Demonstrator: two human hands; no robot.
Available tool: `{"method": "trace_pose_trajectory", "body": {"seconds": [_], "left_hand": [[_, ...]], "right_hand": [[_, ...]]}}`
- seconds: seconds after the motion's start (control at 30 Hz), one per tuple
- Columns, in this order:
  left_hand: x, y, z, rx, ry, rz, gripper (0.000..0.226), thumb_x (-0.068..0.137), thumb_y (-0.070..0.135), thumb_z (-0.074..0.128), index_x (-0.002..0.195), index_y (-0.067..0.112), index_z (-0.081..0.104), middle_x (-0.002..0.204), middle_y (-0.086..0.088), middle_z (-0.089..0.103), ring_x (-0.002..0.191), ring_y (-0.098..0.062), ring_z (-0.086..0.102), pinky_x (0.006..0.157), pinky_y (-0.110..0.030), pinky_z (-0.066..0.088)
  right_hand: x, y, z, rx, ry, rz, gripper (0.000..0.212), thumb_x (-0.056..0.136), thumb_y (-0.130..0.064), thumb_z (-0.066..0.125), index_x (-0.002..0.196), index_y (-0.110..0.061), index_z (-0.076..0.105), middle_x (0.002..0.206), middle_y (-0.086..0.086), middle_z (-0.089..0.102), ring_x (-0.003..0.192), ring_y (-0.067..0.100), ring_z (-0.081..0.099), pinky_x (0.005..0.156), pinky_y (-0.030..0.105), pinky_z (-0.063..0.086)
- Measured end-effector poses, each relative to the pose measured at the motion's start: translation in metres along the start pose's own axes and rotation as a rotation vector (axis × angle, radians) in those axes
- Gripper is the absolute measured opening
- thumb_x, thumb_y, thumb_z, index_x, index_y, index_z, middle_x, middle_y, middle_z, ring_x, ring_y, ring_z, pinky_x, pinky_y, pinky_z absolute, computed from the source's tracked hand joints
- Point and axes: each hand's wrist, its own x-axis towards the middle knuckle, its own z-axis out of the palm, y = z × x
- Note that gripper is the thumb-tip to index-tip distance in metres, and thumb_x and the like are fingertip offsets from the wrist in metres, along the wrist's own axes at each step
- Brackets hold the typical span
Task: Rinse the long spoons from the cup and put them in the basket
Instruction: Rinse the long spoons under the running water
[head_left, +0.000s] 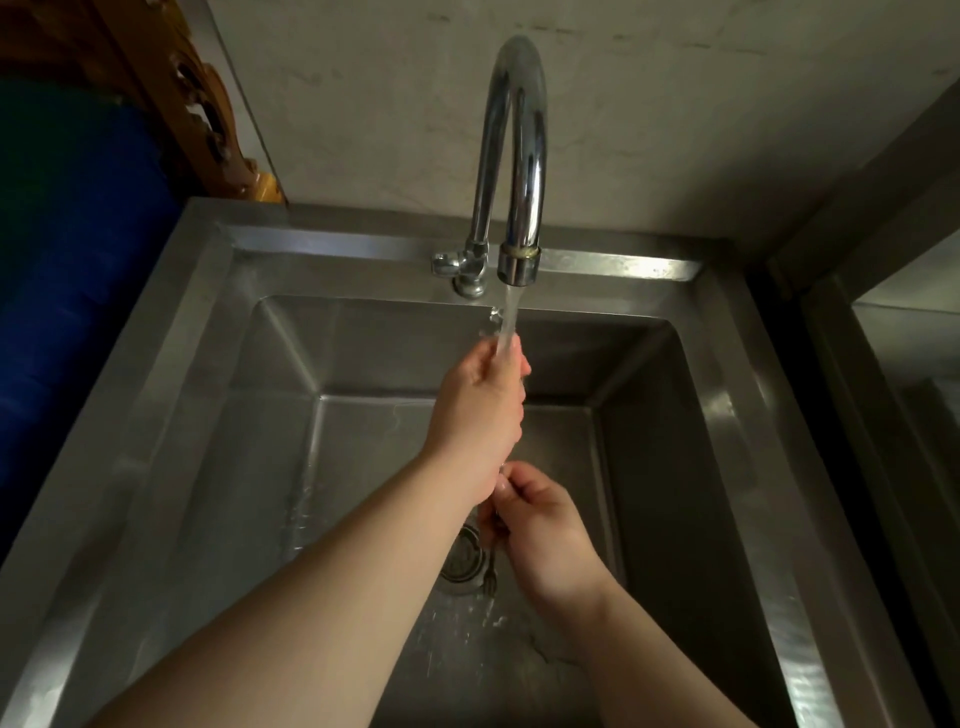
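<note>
Both hands are over the steel sink (737, 415), under running water from the curved tap (519, 156). My left hand (478, 410) is raised into the stream, fingers closed around the upper part of a long spoon. My right hand (540, 525) is lower and nearer, closed on the same thin metal shaft. The hands hide almost all of the long spoon (491, 574). Only its lower end shows, below the right hand and above the drain, and that end looks forked. No cup or basket is in view.
The round drain (462, 561) lies in the wet sink floor beneath my hands. The tap's lever (447, 265) sits on the back rim. A blue barrel (67, 312) stands to the left. A second steel basin edge (883, 364) is on the right.
</note>
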Motion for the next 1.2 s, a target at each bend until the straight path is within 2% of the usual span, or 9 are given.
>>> {"method": "trace_pose_trajectory", "body": {"seconds": [0.07, 0.17, 0.33, 0.5, 0.67, 0.77, 0.9, 1.03, 1.2], "left_hand": [[0.0, 0.0, -0.001, 0.001, 0.008, -0.025, 0.049, 0.085, 0.067, 0.052, 0.056, 0.028, 0.053, 0.045, 0.011, 0.034, 0.037, -0.008, 0.026, 0.038, -0.02, 0.019], [0.001, -0.001, -0.009, -0.016, -0.009, -0.003, 0.039, 0.099, 0.044, 0.053, 0.065, 0.029, 0.066, 0.05, 0.01, 0.04, 0.041, -0.005, 0.031, 0.036, -0.02, 0.024], [-0.003, -0.002, -0.027, 0.036, -0.091, 0.011, 0.028, 0.102, 0.008, 0.048, 0.102, 0.024, 0.07, 0.07, 0.006, 0.07, 0.064, -0.005, 0.062, 0.065, -0.017, 0.051], [-0.001, 0.011, -0.037, -0.044, -0.016, 0.002, 0.019, 0.102, 0.015, 0.054, 0.091, 0.018, 0.07, 0.069, 0.003, 0.073, 0.068, -0.012, 0.071, 0.062, -0.025, 0.057], [0.003, 0.022, -0.042, -0.458, -0.118, -0.119, 0.005, 0.084, 0.008, 0.063, 0.081, 0.011, 0.064, 0.064, -0.003, 0.068, 0.057, -0.014, 0.062, 0.058, -0.025, 0.058], [0.009, 0.024, -0.042, -0.341, -0.052, -0.118, 0.021, 0.088, 0.007, 0.064, 0.071, 0.017, 0.058, 0.061, -0.001, 0.069, 0.054, -0.012, 0.063, 0.048, -0.024, 0.05], [0.015, 0.018, -0.026, -0.117, 0.11, 0.016, 0.041, 0.098, 0.023, 0.061, 0.058, 0.026, 0.061, 0.052, 0.007, 0.059, 0.051, -0.009, 0.055, 0.053, -0.023, 0.051], [0.006, 0.005, -0.022, -0.049, 0.048, -0.029, 0.029, 0.094, 0.041, 0.056, 0.071, 0.036, 0.074, 0.064, 0.008, 0.07, 0.068, -0.004, 0.068, 0.072, -0.027, 0.052], [-0.002, -0.009, -0.034, -0.138, -0.087, -0.185, 0.029, 0.103, 0.022, 0.049, 0.091, 0.018, 0.076, 0.083, -0.002, 0.078, 0.081, -0.016, 0.074, 0.069, -0.026, 0.057]], "right_hand": [[-0.001, -0.002, 0.005, 0.03, 0.003, 0.028, 0.032, 0.095, -0.024, 0.054, 0.087, 0.007, 0.059, 0.073, 0.014, 0.058, 0.068, 0.026, 0.048, 0.066, 0.043, 0.039], [0.002, -0.008, 0.014, 0.077, 0.005, 0.05, 0.033, 0.089, -0.033, 0.057, 0.078, -0.003, 0.065, 0.075, 0.013, 0.063, 0.07, 0.025, 0.056, 0.069, 0.043, 0.047], [0.013, -0.02, 0.018, 0.102, 0.121, -0.014, 0.034, 0.096, -0.039, 0.055, 0.072, -0.015, 0.057, 0.059, 0.0, 0.05, 0.053, 0.013, 0.041, 0.048, 0.029, 0.037], [0.022, -0.029, 0.021, 0.028, 0.05, -0.088, 0.037, 0.1, -0.037, 0.051, 0.071, -0.016, 0.059, 0.054, -0.003, 0.043, 0.047, 0.01, 0.033, 0.044, 0.026, 0.028], [0.031, -0.045, 0.017, 0.222, -0.159, 0.066, 0.049, 0.1, -0.047, 0.044, 0.06, -0.02, 0.051, 0.043, -0.005, 0.03, 0.037, 0.009, 0.02, 0.039, 0.02, 0.014], [0.036, -0.052, 0.017, 0.125, -0.137, 0.052, 0.049, 0.1, -0.05, 0.044, 0.066, -0.016, 0.052, 0.044, -0.004, 0.033, 0.037, 0.009, 0.023, 0.038, 0.02, 0.018], [0.036, -0.053, 0.025, -0.028, -0.021, -0.119, 0.031, 0.101, -0.027, 0.052, 0.071, -0.024, 0.06, 0.052, -0.01, 0.05, 0.046, 0.006, 0.039, 0.041, 0.016, 0.032], [0.029, -0.049, 0.027, 0.074, 0.019, -0.095, 0.037, 0.103, -0.034, 0.047, 0.073, -0.028, 0.068, 0.05, -0.016, 0.059, 0.043, -0.005, 0.052, 0.042, 0.009, 0.037], [0.028, -0.047, 0.016, 0.174, -0.012, 0.03, 0.035, 0.102, -0.027, 0.05, 0.071, -0.016, 0.059, 0.051, -0.002, 0.042, 0.038, 0.006, 0.033, 0.035, 0.02, 0.026]]}}
